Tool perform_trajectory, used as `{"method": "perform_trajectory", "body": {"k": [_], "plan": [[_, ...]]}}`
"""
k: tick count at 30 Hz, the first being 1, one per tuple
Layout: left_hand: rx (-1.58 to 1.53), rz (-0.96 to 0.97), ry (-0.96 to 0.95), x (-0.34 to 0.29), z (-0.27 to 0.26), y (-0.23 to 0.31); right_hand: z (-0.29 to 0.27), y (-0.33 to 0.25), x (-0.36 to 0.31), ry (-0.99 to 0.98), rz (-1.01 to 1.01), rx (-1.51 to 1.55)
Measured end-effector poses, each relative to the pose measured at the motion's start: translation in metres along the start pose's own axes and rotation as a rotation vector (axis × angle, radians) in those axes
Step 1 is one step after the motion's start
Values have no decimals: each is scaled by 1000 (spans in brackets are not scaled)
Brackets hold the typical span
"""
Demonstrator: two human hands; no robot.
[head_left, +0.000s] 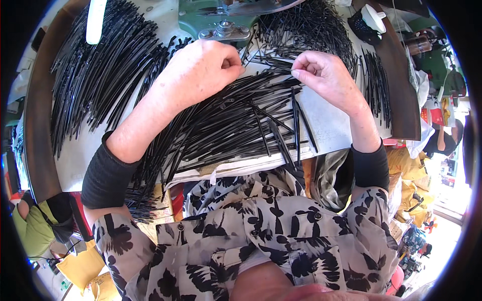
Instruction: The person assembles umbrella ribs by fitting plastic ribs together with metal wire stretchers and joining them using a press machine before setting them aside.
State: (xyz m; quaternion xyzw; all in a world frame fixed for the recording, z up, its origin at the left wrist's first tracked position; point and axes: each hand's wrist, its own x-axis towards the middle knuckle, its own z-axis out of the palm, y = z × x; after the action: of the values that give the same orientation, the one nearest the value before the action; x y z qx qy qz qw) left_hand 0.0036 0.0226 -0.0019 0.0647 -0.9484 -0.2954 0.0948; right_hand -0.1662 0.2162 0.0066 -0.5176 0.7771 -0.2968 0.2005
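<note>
My left hand [203,70] reaches in just below the metal plate [224,32] of a green machine [193,20]. Its thumb and fingers are pressed together, and whatever they hold is too small to make out. To the right, my right hand [329,78] is closed in a pinch, its fingertips beside the ends of several thin black strips [273,62]. I cannot tell whether one of those is between them. Under and between both hands lies a wide heap of long black strips [226,125]. Dark tweezers or scissors-like tool [281,143] rests at the table's near edge.
A large pile of black strips [108,60] covers the table's left; a tangled pile [309,30] lies behind my right hand. More strips [376,85] line the right edge. A brown raised rim [40,105] borders the white tabletop [326,125]. Yellow sacks [409,165] stand right.
</note>
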Motion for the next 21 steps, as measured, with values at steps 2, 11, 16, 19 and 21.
{"method": "perform_trajectory", "body": {"k": [2, 11, 16, 19, 21], "plan": [[-22, -66, -23, 1, -5, 3, 2, -2, 0, 9, 26, 95], [-31, 57, 67, 11, -2, 5, -10, -14, 7, 347, -49, 377], [223, 243, 17, 26, 19, 18, -35, -4, 8, 521, -145, 374], [284, 304, 35, 37, 32, 22, -44, -18, 4, 536, -120, 290], [293, 305, 14, 44, 38, 24, -51, -27, -1, 523, -83, 234]]}}
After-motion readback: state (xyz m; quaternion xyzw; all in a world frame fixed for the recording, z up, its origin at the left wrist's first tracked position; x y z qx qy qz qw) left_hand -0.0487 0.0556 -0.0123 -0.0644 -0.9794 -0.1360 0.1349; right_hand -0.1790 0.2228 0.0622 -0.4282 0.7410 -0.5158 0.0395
